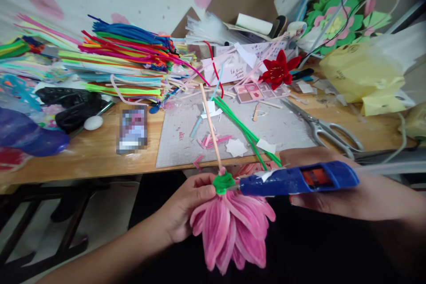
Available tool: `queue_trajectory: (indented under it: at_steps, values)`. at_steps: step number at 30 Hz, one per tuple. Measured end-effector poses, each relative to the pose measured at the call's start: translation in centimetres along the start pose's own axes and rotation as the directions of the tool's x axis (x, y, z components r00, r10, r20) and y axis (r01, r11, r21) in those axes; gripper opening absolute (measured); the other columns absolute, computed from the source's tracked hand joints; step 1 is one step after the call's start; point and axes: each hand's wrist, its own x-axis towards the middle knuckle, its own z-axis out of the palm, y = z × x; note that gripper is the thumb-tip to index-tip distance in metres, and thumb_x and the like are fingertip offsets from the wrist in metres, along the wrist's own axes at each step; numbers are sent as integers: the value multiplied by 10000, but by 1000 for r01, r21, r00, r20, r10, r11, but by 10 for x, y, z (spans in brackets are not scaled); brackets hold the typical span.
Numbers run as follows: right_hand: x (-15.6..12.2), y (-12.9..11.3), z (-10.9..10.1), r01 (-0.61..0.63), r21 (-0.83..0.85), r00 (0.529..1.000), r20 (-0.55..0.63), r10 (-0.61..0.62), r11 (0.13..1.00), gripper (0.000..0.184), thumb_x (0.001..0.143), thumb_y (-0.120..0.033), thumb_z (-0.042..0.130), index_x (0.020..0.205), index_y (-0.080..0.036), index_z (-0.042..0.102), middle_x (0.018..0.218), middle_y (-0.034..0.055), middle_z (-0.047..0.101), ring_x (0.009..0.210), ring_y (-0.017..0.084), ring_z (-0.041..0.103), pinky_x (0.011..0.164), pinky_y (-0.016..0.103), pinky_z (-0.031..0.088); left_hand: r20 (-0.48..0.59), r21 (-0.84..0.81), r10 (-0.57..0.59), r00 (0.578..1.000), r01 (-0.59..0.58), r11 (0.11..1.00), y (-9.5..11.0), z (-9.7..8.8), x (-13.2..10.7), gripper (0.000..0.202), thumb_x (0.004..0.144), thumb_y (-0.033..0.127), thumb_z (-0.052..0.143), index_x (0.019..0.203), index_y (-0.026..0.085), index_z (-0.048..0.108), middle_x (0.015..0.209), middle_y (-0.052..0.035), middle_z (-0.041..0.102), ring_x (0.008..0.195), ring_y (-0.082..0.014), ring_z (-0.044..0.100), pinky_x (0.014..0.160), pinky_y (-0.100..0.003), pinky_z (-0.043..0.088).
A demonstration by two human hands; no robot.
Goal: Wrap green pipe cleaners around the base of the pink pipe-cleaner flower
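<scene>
My left hand (pixel 181 211) is closed on a pink pipe-cleaner flower (pixel 229 230), held upside down with its petals hanging. A green pipe-cleaner collar (pixel 222 183) wraps the flower's base, and a thin wooden stick (pixel 209 124) rises from it over the table edge. My right hand (pixel 336 195) grips a blue hot glue gun (pixel 296 179) lying sideways, its nozzle touching the green collar from the right.
A grey cutting mat (pixel 282 131) carries green pipe cleaners (pixel 246 131), pink scraps and white paper stars. Scissors (pixel 328 131) lie at right, a phone (pixel 132 129) at left, a red flower (pixel 278 70) and a makeup palette (pixel 259 92) behind. Piles of coloured pipe cleaners (pixel 123 62) fill the back left, yellow bags (pixel 362 75) the right.
</scene>
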Motion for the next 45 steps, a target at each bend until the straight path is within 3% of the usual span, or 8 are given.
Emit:
queue_trajectory:
  at_steps: [16,21,24,27,31,34,40,45]
  values:
    - [-4,6,0,94,-16,990,109,-92,995,339,713,-139,692,1014,-292,662,789,0,680,644,145,635,622,200,532,-33,62,2,999,0,998,1,1,-1,366,499,211,849,830,136,711,819,-57,719,724,-164,663,734,-262,491]
    - [-32,24,-28,-114,72,992,-39,117,991,259,673,-142,718,879,-299,708,776,11,706,669,171,669,576,212,547,-20,44,18,1000,-17,999,2,3,-2,353,501,227,855,818,157,718,808,-55,721,729,-164,665,723,-254,496]
    - [-61,47,-61,-289,282,826,-409,387,915,218,578,-328,802,725,-208,695,634,46,672,537,169,617,453,226,497,-15,92,28,1000,-26,995,1,-3,2,362,519,298,852,837,173,731,787,-44,717,741,-167,659,725,-247,492]
    - [-83,76,-95,-419,476,478,-609,633,773,380,560,-472,802,690,-161,626,566,23,593,485,126,549,428,220,442,62,167,58,996,-68,984,0,-18,14,405,476,395,855,792,163,756,721,-61,715,713,-197,655,698,-264,502]
    - [-90,119,-120,-534,467,235,-719,654,705,290,842,-420,592,826,-131,592,671,21,586,544,105,550,505,233,475,93,194,49,994,-67,979,-1,-40,30,454,474,445,834,845,190,768,785,-93,738,795,-274,669,784,-339,511]
    - [-87,144,-122,-653,447,149,-715,683,611,272,912,-342,517,1069,-127,570,969,58,619,774,142,614,666,312,535,72,188,53,996,-66,980,0,-49,32,446,477,420,835,853,189,771,821,-112,746,888,-315,666,864,-354,497]
    - [-81,135,-123,-830,189,163,-817,553,525,220,871,-313,577,982,-127,617,989,69,627,865,178,603,745,342,502,21,151,63,998,-65,986,2,-37,14,477,471,451,832,874,205,762,778,-83,746,864,-311,677,851,-373,506]
    - [-31,88,-86,-745,-124,460,-808,369,655,134,758,-304,653,811,-190,700,807,48,677,776,191,591,678,280,422,-18,51,42,999,-42,998,4,-19,-4,404,537,381,823,886,196,742,826,-65,742,833,-252,687,826,-327,508]
